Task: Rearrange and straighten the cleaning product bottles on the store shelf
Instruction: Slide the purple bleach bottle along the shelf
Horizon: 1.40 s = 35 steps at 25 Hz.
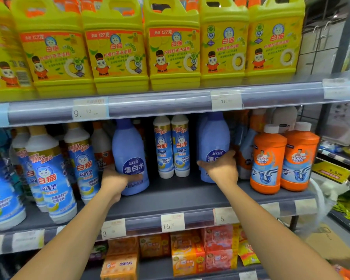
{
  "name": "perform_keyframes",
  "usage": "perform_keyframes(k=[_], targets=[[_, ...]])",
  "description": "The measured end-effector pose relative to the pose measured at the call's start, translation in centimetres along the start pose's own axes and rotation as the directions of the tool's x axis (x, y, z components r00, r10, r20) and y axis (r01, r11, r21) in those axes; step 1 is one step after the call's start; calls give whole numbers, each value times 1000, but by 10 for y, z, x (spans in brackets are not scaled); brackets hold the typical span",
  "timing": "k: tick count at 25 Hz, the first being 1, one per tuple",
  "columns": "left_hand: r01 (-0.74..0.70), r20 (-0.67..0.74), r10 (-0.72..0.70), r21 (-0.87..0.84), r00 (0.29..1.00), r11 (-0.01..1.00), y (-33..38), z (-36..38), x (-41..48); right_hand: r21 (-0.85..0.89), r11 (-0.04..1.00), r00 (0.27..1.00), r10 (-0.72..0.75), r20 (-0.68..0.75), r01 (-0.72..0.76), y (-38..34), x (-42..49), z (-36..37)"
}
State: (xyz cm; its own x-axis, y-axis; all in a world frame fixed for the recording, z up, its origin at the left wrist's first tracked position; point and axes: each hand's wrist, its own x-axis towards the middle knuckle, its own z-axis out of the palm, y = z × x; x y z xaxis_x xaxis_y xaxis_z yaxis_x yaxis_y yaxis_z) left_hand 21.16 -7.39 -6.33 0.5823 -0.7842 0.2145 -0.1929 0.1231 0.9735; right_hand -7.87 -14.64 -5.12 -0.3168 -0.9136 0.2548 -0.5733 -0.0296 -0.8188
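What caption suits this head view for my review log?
Left hand grips the left blue bottle, right hand the right blue bottle, flanking two white-capped bottles on the middle shelf.

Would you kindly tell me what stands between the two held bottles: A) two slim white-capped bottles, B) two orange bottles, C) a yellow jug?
A: two slim white-capped bottles stand between the left purple bottle, in the left hand, and the right purple bottle, in the right hand.

Behind the left bottle (129, 150) my left hand (113, 181) partly disappears; my right hand (220, 168) covers half the label of the right bottle (215, 136).
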Motion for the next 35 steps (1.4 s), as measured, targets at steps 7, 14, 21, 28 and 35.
perform_keyframes(k=[7, 14, 21, 28, 35], targets=[[-60, 193, 69, -54, 979, 997, 18, 38, -30, -144, 938, 911, -257, 324, 316, 52, -39, -53], [25, 343, 37, -174, 939, 984, 36, 99, -69, -374, 522, 642, -637, 428, 767, 136, -54, -106], [66, 444, 12, -159, 896, 985, 51, 159, -93, -390, 471, 598, -727, 336, 791, 156, -45, -94], [114, 445, -35, -153, 895, 982, 46, 186, -105, -361, 505, 612, -729, 308, 784, 156, -46, -93], [77, 499, -20, -95, 866, 993, 39, 187, -106, -358, 539, 642, -698, 317, 763, 158, -47, -89]])
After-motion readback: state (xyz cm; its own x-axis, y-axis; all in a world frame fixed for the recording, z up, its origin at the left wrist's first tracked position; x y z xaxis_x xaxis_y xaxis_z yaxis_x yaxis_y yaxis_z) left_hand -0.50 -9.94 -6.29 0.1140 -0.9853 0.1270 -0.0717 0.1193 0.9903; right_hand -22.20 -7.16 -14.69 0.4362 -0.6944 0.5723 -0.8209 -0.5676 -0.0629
